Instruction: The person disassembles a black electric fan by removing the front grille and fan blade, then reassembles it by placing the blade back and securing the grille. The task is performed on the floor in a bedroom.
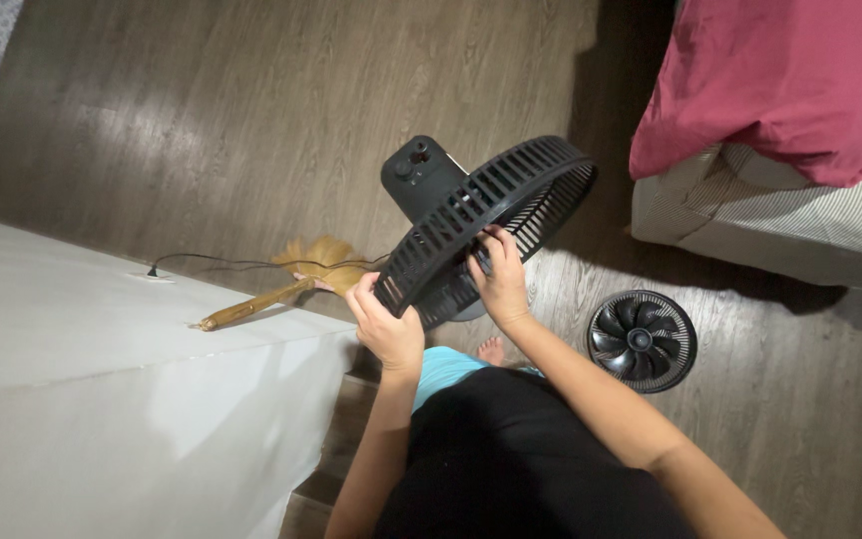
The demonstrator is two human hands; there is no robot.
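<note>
Two hands hold one black fan grille (491, 225) in the air above the wooden floor (251, 110), tilted, its long rim running from lower left up to upper right. The left hand (388, 324) clamps its lower rim; the right hand (499, 279) grips the slats. One black fan-blade unit (642, 340) lies flat on the floor, one broom (281, 284) beside the white wall.

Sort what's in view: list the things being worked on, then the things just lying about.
In hand:
- black fan grille, gripped by left hand and right hand
- fan body behind the grille
- fan blade piece on the floor

Lying about:
- straw broom
- black cable
- red cloth on a striped cushion
</note>
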